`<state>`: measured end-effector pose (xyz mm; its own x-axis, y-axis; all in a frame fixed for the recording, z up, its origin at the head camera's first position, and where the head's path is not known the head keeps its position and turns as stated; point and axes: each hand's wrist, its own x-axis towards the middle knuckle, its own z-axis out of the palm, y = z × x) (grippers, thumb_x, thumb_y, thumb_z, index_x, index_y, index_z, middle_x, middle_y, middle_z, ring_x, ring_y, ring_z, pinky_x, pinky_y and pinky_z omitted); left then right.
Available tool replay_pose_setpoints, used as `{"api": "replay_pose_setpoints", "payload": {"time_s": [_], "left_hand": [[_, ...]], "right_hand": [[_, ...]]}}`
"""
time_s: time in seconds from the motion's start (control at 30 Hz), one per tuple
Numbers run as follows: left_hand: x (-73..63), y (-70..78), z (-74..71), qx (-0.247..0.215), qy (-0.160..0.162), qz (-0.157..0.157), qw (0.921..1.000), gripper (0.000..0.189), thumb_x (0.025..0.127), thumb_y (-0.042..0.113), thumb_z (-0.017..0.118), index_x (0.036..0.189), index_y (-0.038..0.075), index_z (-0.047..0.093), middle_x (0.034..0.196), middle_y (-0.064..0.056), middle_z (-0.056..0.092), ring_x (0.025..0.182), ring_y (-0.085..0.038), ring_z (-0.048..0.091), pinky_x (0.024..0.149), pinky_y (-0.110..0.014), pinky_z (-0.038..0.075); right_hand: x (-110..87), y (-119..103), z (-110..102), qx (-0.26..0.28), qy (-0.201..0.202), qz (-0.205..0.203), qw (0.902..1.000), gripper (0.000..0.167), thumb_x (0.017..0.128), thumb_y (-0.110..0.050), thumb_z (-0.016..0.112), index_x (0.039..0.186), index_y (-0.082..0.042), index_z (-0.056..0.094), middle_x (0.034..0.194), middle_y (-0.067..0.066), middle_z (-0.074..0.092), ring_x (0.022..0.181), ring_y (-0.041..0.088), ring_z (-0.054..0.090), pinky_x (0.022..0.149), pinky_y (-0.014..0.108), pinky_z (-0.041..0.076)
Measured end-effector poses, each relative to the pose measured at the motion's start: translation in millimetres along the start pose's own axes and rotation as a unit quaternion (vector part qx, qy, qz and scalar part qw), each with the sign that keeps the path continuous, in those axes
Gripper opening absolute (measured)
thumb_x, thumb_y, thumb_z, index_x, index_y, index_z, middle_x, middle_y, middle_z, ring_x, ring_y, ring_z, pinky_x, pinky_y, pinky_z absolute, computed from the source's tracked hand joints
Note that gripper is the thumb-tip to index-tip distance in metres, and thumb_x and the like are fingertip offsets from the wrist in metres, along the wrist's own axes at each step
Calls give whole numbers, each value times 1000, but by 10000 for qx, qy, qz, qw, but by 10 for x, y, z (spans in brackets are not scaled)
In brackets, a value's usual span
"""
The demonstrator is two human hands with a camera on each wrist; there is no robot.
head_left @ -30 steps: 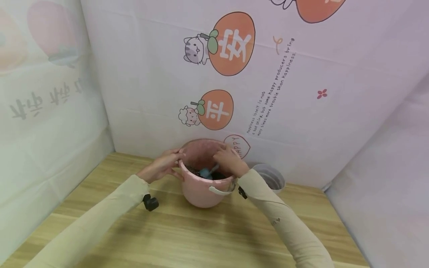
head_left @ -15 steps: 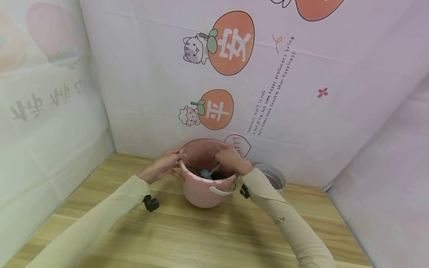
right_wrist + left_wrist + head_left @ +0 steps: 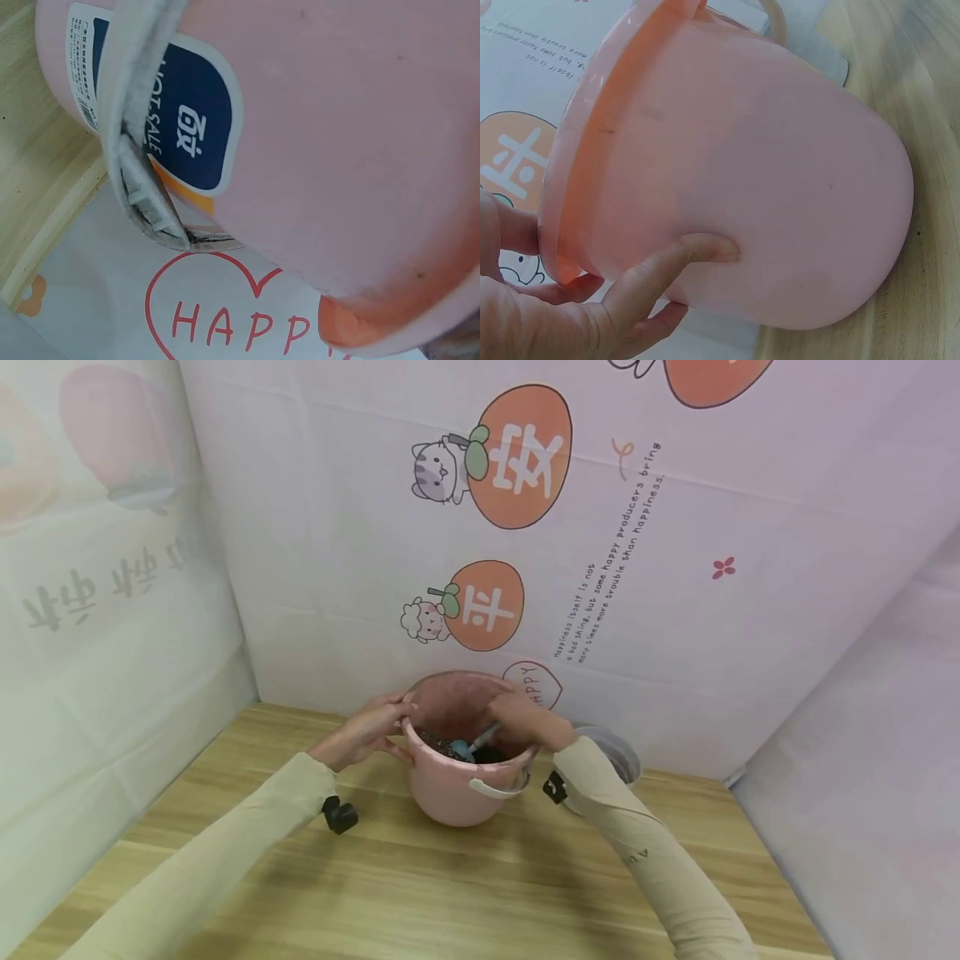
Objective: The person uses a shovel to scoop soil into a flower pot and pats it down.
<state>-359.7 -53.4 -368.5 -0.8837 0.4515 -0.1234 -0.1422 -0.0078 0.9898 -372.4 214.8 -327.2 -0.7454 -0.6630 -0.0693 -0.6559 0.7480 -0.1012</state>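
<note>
Wood-grained table (image 3: 390,893) under smooth, round pink bucket (image 3: 446,789).

The right hand (image 3: 532,718) has edged away from the gripping left hand (image 3: 372,727), its sleeve (image 3: 617,810) hiding more of the grey pot (image 3: 628,760)

Cream long sleeves (image 3: 213,852); small black wrist devices (image 3: 341,816); dark marking (image 3: 639,857) on right sleeve (image 3: 686,893); fingers (image 3: 649,281) bare.

The left hand (image 3: 367,731) grips the pink bucket (image 3: 446,793) by its rim, one digit pressing its outer wall. The right hand (image 3: 531,720) reaches inside the opposite edge, fingers partly hidden. Both forearms (image 3: 217,843) extend from its near side.
</note>
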Motion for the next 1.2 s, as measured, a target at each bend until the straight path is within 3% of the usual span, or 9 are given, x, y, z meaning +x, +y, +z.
{"api": "replay_pose_setpoints", "payload": {"time_s": [0.27,0.4,0.47,0.53,0.63,0.73,0.83,1.03,1.2], "left_hand": [[-6,33,-15,121,-8,-4,9999,62,111,12,39,166,-1,13,147,-28,35,113,-30,55,87,-56,67],[-11,44,-36,162,91,-30,9998,61,111,13,41,165,-2,18,119,-16,53,110,-29,57,85,-55,67],[-8,41,-44,172,119,-36,9998,59,111,13,42,164,-2,22,103,-6,55,108,-28,58,85,-55,67],[-1,34,-45,167,129,-46,9998,57,111,13,42,163,-3,24,94,-9,50,106,-28,58,84,-55,67],[7,14,-41,138,51,-48,9999,58,112,13,40,164,-3,21,134,-18,52,114,-32,56,85,-56,67],[12,-6,-35,85,-6,-55,9999,61,112,13,40,166,-1,14,173,-17,16,131,-40,50,86,-56,67],[7,-13,-31,90,-22,-42,9999,60,112,13,39,165,-3,16,177,-12,2,138,-43,45,85,-56,67],[-4,-5,-21,111,-36,-31,9999,60,112,14,40,166,-1,18,177,-11,5,142,-43,43,84,-54,67],[12,0,-13,112,-14,-47,9999,57,112,15,40,164,-2,22,177,-11,6,145,-44,39,83,-53,68]], "right_hand": [[-26,190,-8,6,540,-1032,9932,12,88,-11,82,97,-18,84,103,-1,78,101,19,68,94,39,60],[-82,209,-93,58,737,-965,9926,13,85,-11,84,97,-15,83,102,0,78,101,23,64,96,44,56],[-98,209,-118,-2,767,-919,9928,15,84,-10,84,98,-14,83,104,1,79,104,25,63,98,46,53],[-154,104,-187,-70,725,-751,9945,17,82,-6,85,98,-12,83,104,3,79,105,28,62,98,48,52],[-165,100,-178,-70,685,-598,9958,17,83,-6,85,98,-12,83,104,2,78,106,28,62,99,48,52],[-178,103,-166,-8,661,-530,9964,18,83,-7,86,99,-13,82,105,1,78,108,27,62,101,48,53],[-190,107,-165,64,663,-574,9961,19,83,-7,86,101,-13,82,106,0,78,108,27,63,101,47,54],[-209,167,-179,185,800,-844,9930,16,86,-9,85,101,-13,81,99,-1,78,99,22,67,93,42,58],[-22,762,86,421,1012,-1359,9846,20,91,-23,83,110,-19,81,107,-3,78,102,18,70,94,37,60]]}}
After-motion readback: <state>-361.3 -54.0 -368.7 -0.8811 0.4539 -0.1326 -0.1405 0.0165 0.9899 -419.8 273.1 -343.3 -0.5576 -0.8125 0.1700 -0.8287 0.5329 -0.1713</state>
